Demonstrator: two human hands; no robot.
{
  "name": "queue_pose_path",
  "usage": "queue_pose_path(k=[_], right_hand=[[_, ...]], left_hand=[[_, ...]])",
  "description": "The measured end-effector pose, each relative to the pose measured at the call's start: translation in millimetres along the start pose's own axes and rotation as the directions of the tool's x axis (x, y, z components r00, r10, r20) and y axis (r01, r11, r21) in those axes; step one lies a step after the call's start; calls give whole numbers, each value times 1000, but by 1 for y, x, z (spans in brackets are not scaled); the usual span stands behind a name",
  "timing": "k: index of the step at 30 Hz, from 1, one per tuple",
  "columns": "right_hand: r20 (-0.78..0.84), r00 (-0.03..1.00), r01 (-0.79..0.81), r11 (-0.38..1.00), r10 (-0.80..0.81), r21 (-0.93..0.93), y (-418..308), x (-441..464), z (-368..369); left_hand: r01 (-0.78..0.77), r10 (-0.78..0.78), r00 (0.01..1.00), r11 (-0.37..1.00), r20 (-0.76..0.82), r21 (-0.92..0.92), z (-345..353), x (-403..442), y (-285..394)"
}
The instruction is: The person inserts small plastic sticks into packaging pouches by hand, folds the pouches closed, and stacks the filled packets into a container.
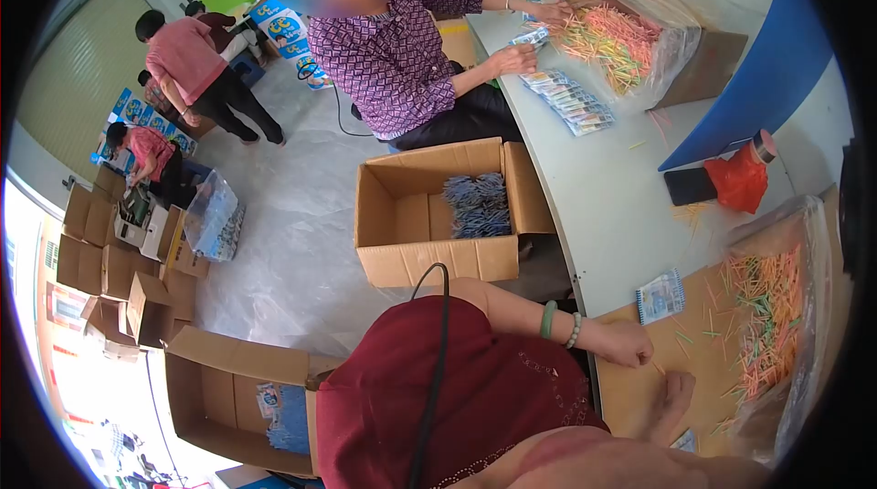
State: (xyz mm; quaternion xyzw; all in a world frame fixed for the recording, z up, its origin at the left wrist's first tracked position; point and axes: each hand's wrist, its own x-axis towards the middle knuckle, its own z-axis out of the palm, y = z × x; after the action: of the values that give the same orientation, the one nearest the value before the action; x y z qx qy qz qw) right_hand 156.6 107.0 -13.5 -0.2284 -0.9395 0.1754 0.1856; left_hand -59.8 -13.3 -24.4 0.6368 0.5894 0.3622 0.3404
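Note:
My left hand (628, 344), with a green bangle and a beaded bracelet at its wrist, is closed over the brown cardboard at the table's near edge. A thin orange stick (659, 367) shows by its fingertips. Just below it in view, my right hand (674, 395) has its fingers curled; what they hold, if anything, is hidden. A small blue-and-white packet (660, 296) lies beyond my left hand. Part of another packet (684, 441) shows beside my right wrist. Many orange, yellow and green sticks (772, 324) fill a plastic-lined box in front of my hands, with several loose on the cardboard.
A black phone (691, 186) and a red plastic bag (736, 180) lie by a blue panel (740, 69). Across the table, a person (393, 59) handles packets beside another stick box (702, 59). Open cartons (438, 260) (192, 379) holding packets stand on the floor.

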Motion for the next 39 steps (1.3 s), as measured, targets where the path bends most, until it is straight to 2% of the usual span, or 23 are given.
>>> queue_pose_path(k=[2,3,5,6,8,9,11,15,17,21,23,26,30,32,36,39], right_hand=[[-72,973,212,972,-220,-100,-16,18,0],[-72,973,211,972,-219,-101,-25,30,-1],[-104,911,349,879,-400,-325,-39,51,-1],[-104,909,352,878,-403,-324,-35,54,4],[-60,961,252,942,-271,-222,-18,63,19],[-62,959,256,940,-276,-224,-15,66,19],[44,979,202,962,-197,-182,-10,66,18],[111,981,179,954,-156,-241,-8,64,15],[49,991,132,927,-123,-350,-20,65,13],[-10,999,45,938,-52,-344,-32,71,5],[93,995,-10,952,41,-306,-24,73,2],[171,980,-39,944,100,-328,-21,79,0],[186,980,-2,943,68,-333,-21,84,-1],[190,978,-2,915,87,-404,-21,83,2],[213,969,-7,874,126,-486,-24,85,1],[259,962,52,864,93,-501,-20,87,-2]], left_hand=[[20,-20,1000,1000,12,-20,-1,0,1],[19,-19,1000,1000,13,-21,0,1,1],[41,-41,998,999,54,6,1,3,-2],[43,-43,998,999,51,7,1,1,-1],[21,-21,1000,1000,11,18,0,-2,1],[18,-18,1000,1000,6,21,-2,-3,2],[12,-12,1000,1000,24,17,-5,-5,4],[2,0,999,999,36,-36,-6,-5,-1],[15,-10,997,998,73,-65,-4,-3,-5],[-3,10,996,997,86,-72,1,0,-14],[-126,126,992,987,-13,-97,10,4,-25],[-140,141,990,984,4,-113,16,7,-31],[-147,152,988,974,16,-170,11,6,-28],[-6,33,991,979,127,-205,-2,1,-16],[-37,61,992,978,114,-203,-3,0,-17],[-29,55,990,979,128,-201,-4,0,-17]])
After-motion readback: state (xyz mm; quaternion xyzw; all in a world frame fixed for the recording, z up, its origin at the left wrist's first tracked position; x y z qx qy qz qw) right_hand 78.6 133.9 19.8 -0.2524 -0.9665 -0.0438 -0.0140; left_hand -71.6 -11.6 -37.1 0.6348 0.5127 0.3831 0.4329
